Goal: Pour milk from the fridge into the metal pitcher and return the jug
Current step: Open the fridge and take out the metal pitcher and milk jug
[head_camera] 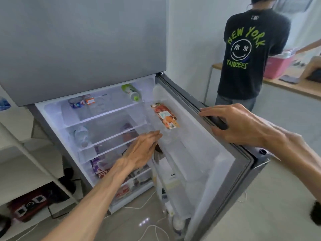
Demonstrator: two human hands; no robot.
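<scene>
Grey fridge door (225, 171) open; R hand (238, 126) grips edge.

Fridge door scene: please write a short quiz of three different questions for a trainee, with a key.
1. True or false: the right hand grips the edge of the open fridge door.
2. Which hand reaches toward the door shelves? A. left hand B. right hand
3. Fill in: the juice carton stands in the door's ____ shelf.

Key: 1 true; 2 A; 3 upper.
</scene>
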